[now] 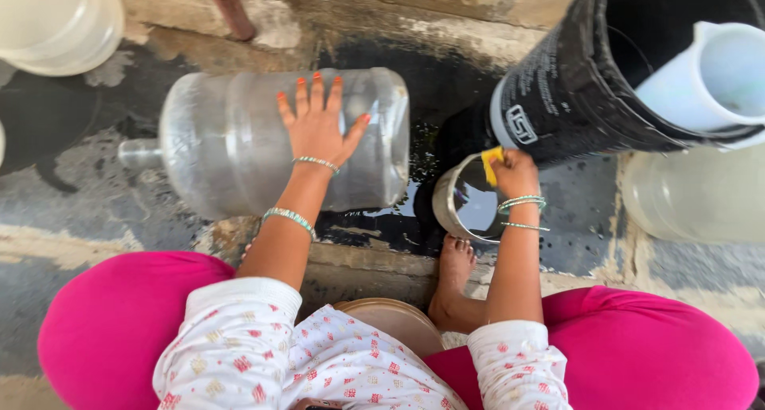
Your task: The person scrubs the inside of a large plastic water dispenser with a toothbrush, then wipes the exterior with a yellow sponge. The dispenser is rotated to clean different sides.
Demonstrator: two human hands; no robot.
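This looks like a home washing spot at floor level, perhaps a yard or wash area: the rough, stained concrete floor (80,211) is wet and dark toward twelve o'clock. Water vessels crowd it: a large clear plastic water jar (239,139) lying on its side, a tall black plastic bucket (558,99) at two o'clock, and a small steel pot (466,203).

A large clear plastic water jug (263,143) lies on its side, neck pointing away from the left fingers (315,95) spread flat on its wall. A small steel pot (466,203) sits tilted, 1 yellow sponge (492,156) pinched in the right fingers (510,167) at its rim.
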